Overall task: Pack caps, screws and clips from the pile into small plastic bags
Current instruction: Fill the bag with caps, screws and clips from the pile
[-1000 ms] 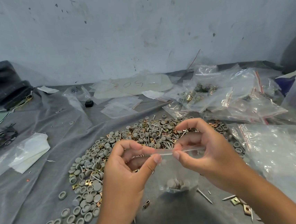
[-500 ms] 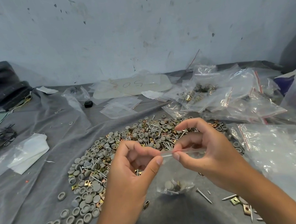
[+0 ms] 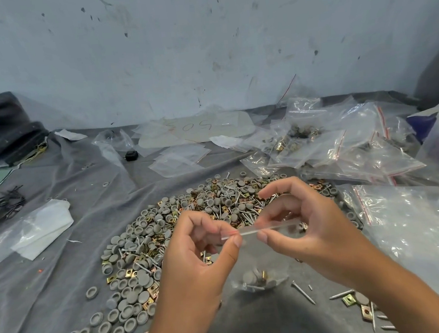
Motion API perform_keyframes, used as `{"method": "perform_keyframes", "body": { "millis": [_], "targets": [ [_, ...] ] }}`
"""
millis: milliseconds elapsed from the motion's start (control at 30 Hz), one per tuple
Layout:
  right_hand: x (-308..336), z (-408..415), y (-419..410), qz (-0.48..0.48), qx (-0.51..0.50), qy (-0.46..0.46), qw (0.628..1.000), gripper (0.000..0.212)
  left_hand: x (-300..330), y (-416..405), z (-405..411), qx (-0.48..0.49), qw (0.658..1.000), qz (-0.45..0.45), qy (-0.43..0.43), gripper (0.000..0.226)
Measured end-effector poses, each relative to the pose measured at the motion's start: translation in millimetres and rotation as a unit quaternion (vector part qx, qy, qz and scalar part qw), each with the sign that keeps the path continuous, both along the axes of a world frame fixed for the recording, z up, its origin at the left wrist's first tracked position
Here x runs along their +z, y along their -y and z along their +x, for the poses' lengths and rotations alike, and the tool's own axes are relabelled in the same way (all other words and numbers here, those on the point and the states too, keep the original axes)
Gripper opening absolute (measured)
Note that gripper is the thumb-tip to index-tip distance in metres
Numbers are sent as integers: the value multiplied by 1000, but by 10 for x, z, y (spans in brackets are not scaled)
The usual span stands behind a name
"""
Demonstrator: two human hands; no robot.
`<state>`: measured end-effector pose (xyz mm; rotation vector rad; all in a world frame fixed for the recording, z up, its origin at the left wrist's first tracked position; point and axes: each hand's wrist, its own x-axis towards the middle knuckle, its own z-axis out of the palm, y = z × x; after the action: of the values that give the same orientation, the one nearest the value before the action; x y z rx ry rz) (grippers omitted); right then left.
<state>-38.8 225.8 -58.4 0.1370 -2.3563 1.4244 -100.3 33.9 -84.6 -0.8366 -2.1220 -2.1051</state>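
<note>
Caps, screws and clips form a broad pile (image 3: 191,222) on the grey cloth (image 3: 61,262), lying just beyond both hands. At the far left, folded plastic sheets (image 3: 31,232) and a bundle of black ties (image 3: 7,203) are seen, well apart from the work. Loose grey caps (image 3: 105,330) are scattered at the pile's near left edge.

Moving right, the left hand (image 3: 192,260) is seen pinching the left end of the zip strip (image 3: 259,229) of a small plastic bag (image 3: 256,281) between thumb and forefinger. The strip's long axis runs left to right, nearly level, between the two pinches. The right hand (image 3: 302,228) is clamped on the strip's right part in the same way, its other fingers curled above. The bag hangs straight down from the strip, below and between both grips, with a few caps and a brass clip gathered in its bottom, which appears to rest on or just above the cloth.

The step in hand is judged to be sealing: the closure would be pressed along the strip's axis, and both hands are equally near.

Further right, stray screws (image 3: 303,292) and brass clips (image 3: 366,313) lie on the cloth, and filled bags (image 3: 345,143) are heaped near the wall.
</note>
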Motion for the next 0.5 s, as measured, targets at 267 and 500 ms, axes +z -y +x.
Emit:
{"method": "perform_keyframes", "body": {
  "millis": [267,500],
  "targets": [
    [48,4,3,-18,23,21,999,38,-15,1,-14,3,1000,-25,-10,37],
    [27,25,-1,31,36,16,999,32,-23,7,-36,20,999,-39,-16,43]
  ]
}}
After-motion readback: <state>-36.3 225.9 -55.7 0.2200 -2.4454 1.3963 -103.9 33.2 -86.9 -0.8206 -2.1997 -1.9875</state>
